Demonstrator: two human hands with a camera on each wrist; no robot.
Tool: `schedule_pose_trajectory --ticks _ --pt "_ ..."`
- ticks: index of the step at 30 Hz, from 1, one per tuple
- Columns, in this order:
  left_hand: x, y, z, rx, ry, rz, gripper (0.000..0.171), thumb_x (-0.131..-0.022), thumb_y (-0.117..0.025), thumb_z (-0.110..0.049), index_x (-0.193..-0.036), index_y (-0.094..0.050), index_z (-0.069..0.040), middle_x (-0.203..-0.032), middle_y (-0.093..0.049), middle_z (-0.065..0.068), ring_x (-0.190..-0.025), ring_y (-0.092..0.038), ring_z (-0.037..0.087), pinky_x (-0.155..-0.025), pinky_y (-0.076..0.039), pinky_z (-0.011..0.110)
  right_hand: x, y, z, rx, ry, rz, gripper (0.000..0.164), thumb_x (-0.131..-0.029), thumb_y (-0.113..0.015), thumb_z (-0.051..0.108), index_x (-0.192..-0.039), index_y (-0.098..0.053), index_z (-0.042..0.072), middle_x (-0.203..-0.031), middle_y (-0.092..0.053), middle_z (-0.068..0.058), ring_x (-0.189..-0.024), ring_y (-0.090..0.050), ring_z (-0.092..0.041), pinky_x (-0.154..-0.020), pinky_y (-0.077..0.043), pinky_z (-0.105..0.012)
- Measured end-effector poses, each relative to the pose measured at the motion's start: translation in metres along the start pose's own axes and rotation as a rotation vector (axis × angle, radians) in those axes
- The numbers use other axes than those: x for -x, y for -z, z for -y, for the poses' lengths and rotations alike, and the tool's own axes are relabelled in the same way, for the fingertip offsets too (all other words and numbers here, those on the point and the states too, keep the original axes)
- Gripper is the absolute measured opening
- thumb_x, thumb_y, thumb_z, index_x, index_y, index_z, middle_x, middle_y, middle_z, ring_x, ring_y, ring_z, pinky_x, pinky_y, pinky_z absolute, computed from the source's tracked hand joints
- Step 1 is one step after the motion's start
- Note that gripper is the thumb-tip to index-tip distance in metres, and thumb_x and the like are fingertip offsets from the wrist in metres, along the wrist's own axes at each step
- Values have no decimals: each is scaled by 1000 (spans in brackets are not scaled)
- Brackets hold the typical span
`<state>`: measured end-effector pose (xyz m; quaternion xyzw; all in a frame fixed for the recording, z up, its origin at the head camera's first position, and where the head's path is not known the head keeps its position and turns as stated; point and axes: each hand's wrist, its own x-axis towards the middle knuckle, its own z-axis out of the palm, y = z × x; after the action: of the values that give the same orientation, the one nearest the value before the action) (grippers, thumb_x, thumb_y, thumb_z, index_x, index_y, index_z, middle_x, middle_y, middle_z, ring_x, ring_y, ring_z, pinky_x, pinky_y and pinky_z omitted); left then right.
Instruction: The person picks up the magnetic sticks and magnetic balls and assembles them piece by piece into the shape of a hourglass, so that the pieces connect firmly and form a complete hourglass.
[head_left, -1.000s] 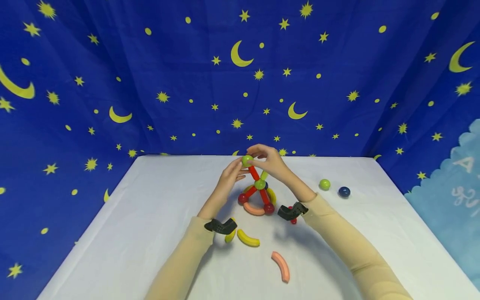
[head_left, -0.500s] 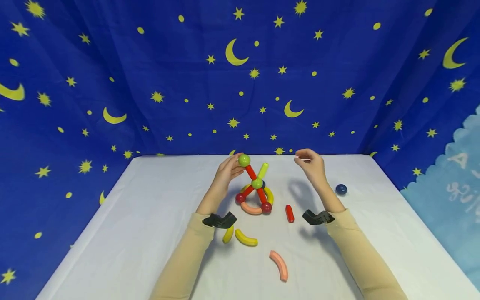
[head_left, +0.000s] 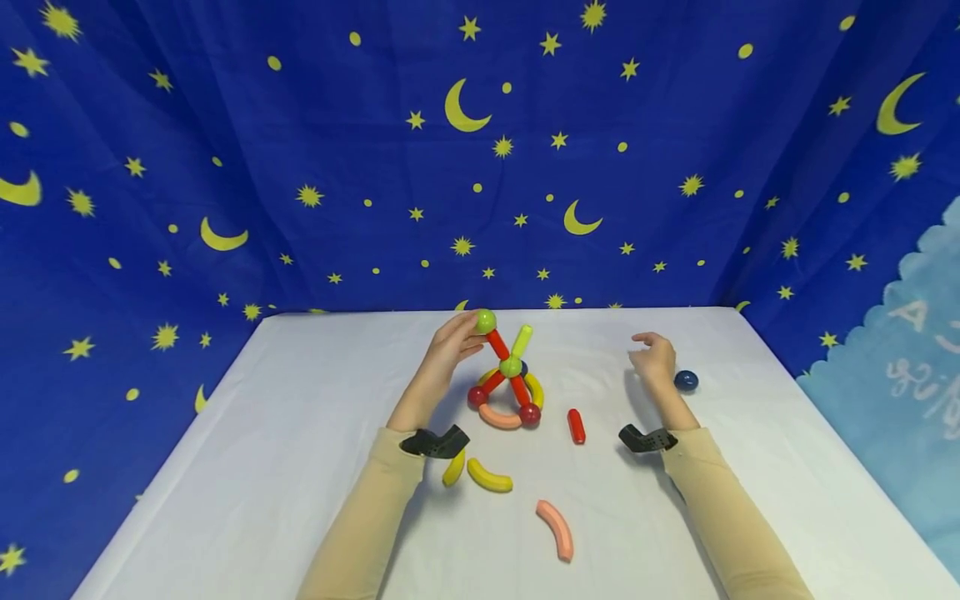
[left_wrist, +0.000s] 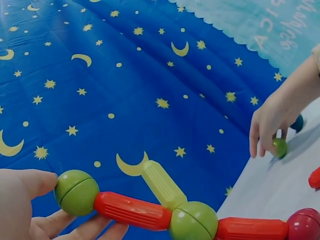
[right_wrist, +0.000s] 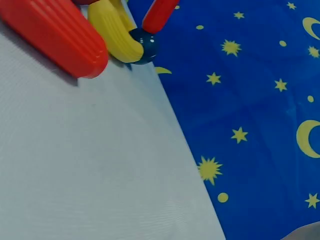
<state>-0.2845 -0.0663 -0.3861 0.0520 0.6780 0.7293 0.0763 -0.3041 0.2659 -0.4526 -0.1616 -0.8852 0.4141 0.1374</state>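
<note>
My left hand [head_left: 445, 350] holds the green ball [left_wrist: 76, 193] at the upper end of a magnetic stick-and-ball model, thumb against its side and fingers underneath. A red stick [left_wrist: 132, 210] joins that ball to a second green ball [head_left: 511, 367] in the middle. From there a light-green stick [head_left: 522, 340] points up with a free end, and red sticks run down to dark red balls [head_left: 530, 414] on a ring of curved pieces. At the right, my right hand [head_left: 654, 360] pinches a loose green ball [left_wrist: 280, 148] at the tabletop; the hand hides this ball in the head view.
A dark blue ball [head_left: 686, 381] lies beside the right hand. In front of the model are a loose red stick [head_left: 576, 426], two yellow curved sticks [head_left: 490, 476] and a pink curved stick [head_left: 555, 531]. A starry blue curtain [head_left: 360, 150] stands behind the white table [head_left: 247, 467].
My right hand has left the model's upper ball, moved right and come down to the loose green ball. The left hand has kept holding the upper ball.
</note>
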Motion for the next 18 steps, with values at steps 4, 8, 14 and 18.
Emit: schedule_pose_trajectory --ticks 4,8,14,18 --pt "-1 -1 1 0 -3 -8 40 -100 -46 -25 -133 -50 -4 -126 -59 19 -106 -62 21 -107 -43 41 0 -5 -3 -36 19 -20 44 -73 -47 -10 -115 -60 -9 -121 -57 -34 -113 -55 -47 -94 -47 -52" --pt "-2 0 1 -8 -5 -29 39 -100 -47 -25 -134 -51 -6 -126 -59 19 -102 -63 18 -106 -44 41 2 -10 -4 -51 29 -31 47 -70 -44 -12 -114 -60 -10 -117 -58 -34 -107 -55 -46 -90 -46 -51" --pt "-3 1 2 -32 -2 -48 39 -100 -46 -26 -134 -51 -8 -125 -59 19 -103 -63 22 -106 -44 42 4 -18 -8 -124 38 -86 40 -74 -53 -12 -113 -59 -13 -113 -58 -35 -105 -55 -44 -92 -47 -50" --pt "-3 1 3 -27 -12 -46 38 -100 -47 -26 -133 -52 -8 -123 -60 18 -101 -63 19 -105 -45 42 4 -21 -4 -217 29 -125 35 -78 -67 -2 -111 -61 -11 -110 -62 -30 -99 -60 -33 -84 -52 -30"
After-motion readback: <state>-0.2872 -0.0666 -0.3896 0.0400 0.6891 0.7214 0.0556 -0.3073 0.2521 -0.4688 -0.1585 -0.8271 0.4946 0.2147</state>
